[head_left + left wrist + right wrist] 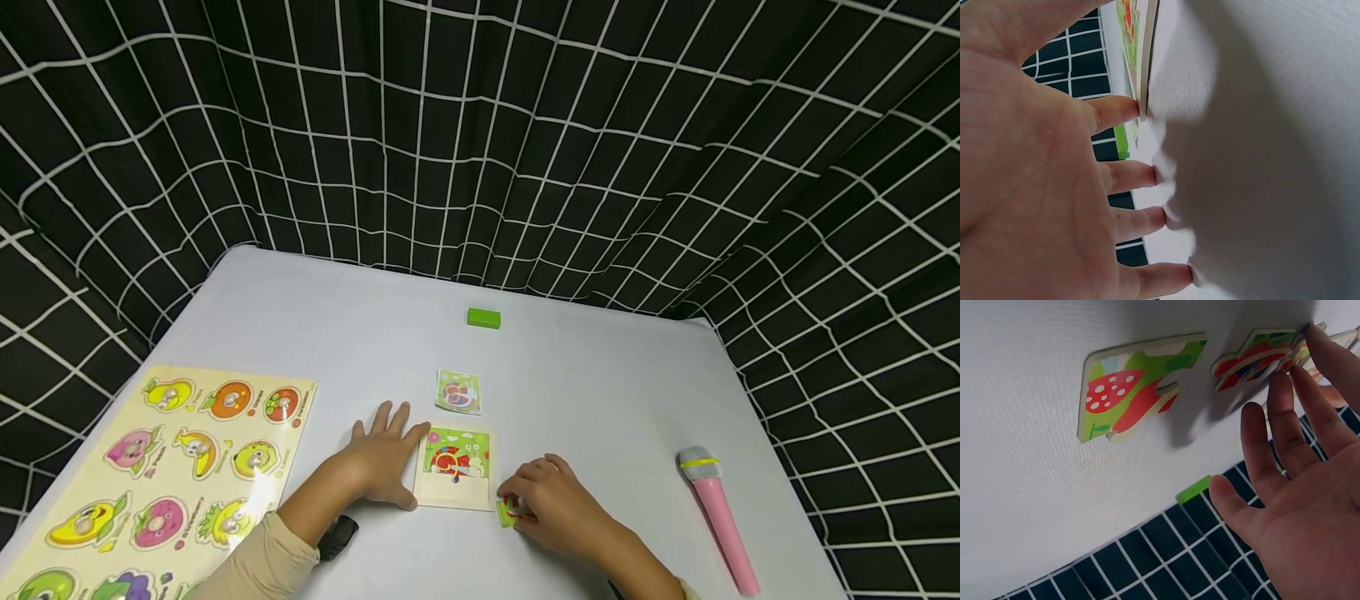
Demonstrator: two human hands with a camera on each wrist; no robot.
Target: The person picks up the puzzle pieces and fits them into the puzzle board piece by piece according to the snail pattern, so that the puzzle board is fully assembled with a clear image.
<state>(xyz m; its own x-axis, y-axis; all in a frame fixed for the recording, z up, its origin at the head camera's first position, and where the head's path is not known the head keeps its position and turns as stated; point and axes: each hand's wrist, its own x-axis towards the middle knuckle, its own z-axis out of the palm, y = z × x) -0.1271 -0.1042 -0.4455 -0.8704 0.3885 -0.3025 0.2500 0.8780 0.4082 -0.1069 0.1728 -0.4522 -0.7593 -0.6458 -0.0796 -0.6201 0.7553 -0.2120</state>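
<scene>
A square wooden jigsaw board (454,493) lies on the table, its upper part filled with a colourful picture and its lower strip bare wood. My left hand (381,467) is spread at the board's left side, its thumb and index finger against the edge, the other fingertips on the cloth. Just right of the board, my right hand (553,504) pinches a red and green jigsaw piece (1257,357) between thumb and fingertips. A second piece, with a strawberry on it (1125,387), lies beside that hand in the right wrist view; the head view does not show it clearly.
A small picture card (458,392) lies beyond the board, with a green block (483,318) farther back. A fruit peg board (247,404) covers the table's left side. A pink toy microphone (722,525) lies at the right. Black gridded curtains (480,125) surround the table.
</scene>
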